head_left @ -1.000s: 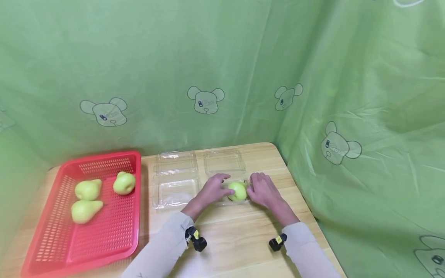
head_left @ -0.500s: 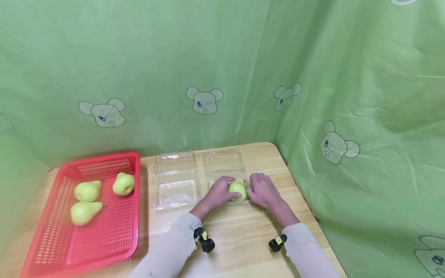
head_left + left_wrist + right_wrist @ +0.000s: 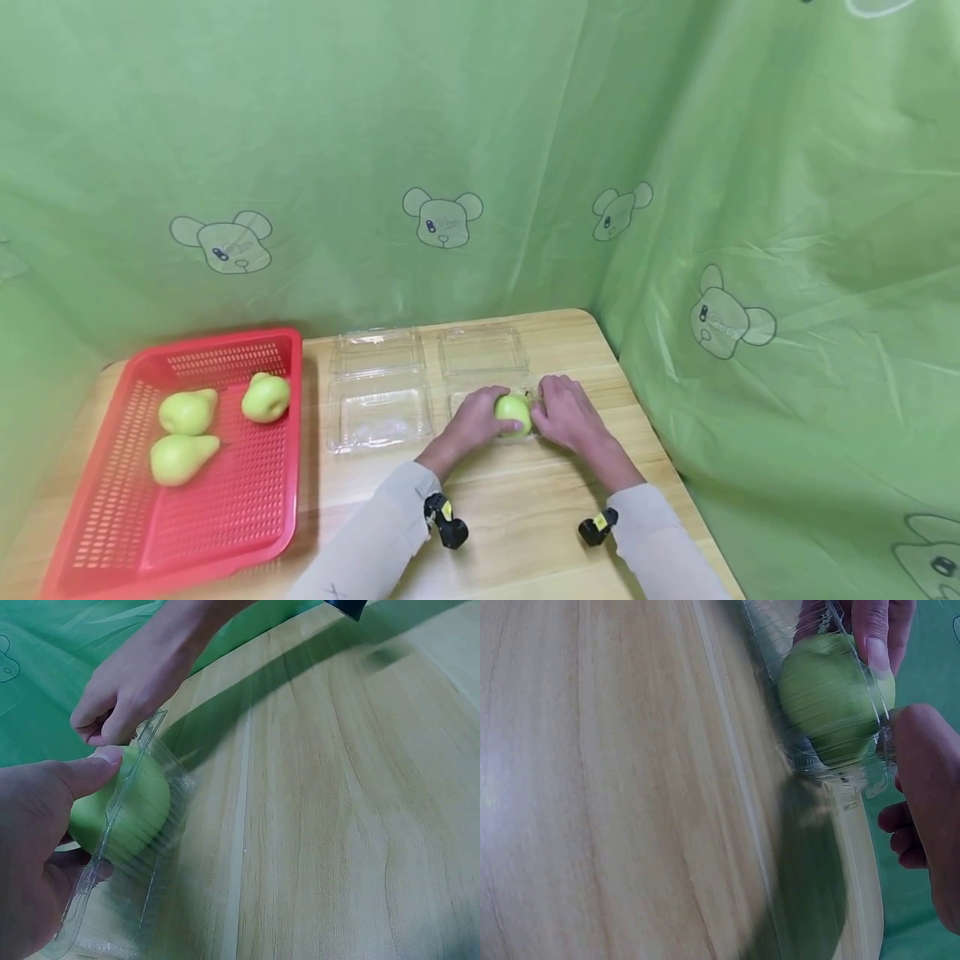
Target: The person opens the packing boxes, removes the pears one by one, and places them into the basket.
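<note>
A green pear (image 3: 513,413) sits at the right end of the near half of an open clear plastic clamshell box (image 3: 483,350). My left hand (image 3: 477,418) holds the pear from the left, its thumb across the near side. In the left wrist view, the fingertips show below the pear (image 3: 142,806), partly behind the clear wall. At the box's right end, my right hand (image 3: 568,412) has curled fingers and grips the rim; the exact fingertip contact is hidden. The right wrist view shows the right hand's thumb side (image 3: 930,780) close beside the pear.
A second open clamshell box (image 3: 381,410) lies to the left. Farther left, a red plastic basket (image 3: 225,517) holds three pears (image 3: 183,458). Green curtains (image 3: 337,167) hang behind the wooden table (image 3: 517,517) and along its right side.
My left hand has moved right and closed in around the pear, its thumb sliding farther across the near side. My right hand stays almost where it was.
</note>
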The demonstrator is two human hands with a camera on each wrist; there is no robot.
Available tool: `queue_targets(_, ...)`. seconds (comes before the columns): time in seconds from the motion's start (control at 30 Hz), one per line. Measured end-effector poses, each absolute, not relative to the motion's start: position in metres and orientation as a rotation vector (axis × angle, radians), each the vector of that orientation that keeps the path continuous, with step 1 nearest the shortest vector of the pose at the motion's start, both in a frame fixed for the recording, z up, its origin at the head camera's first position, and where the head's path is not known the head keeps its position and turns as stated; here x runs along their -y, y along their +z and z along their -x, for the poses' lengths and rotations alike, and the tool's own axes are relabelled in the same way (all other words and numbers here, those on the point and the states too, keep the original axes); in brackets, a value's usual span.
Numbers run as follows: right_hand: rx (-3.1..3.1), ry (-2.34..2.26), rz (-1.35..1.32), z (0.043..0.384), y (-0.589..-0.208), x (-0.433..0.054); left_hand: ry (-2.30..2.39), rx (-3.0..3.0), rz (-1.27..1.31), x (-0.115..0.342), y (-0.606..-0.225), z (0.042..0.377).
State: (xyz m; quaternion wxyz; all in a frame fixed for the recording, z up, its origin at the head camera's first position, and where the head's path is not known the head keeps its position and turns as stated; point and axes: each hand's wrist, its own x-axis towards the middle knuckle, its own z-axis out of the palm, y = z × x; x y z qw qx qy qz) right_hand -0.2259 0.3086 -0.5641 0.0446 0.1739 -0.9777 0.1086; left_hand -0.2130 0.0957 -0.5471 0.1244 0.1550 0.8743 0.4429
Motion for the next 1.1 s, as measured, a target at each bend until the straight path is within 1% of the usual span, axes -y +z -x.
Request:
queue_targets(0.37,2.987,0.333,-0.547,0.225,-0.56,-0.306,1.183,-2.661,-0.517,-0.087,-0.537,0.213)
queue_targets(0.57,2.977,0.335,-0.588,0.228,-0.563,-0.304,1.215,-2.683,-0.483,-0.069,-0.531,0.214)
queue_targets(0.83,2.978,0.309,-0.562,0.227,-0.564,-0.307,1.262,-2.691,-0.438,-0.049,-0.523,0.221)
queue_targets(1.1,2.943,0.301,-0.581,0.229,-0.564,-0.306,1.189,-2.717,-0.48,-0.031,-0.505,0.227)
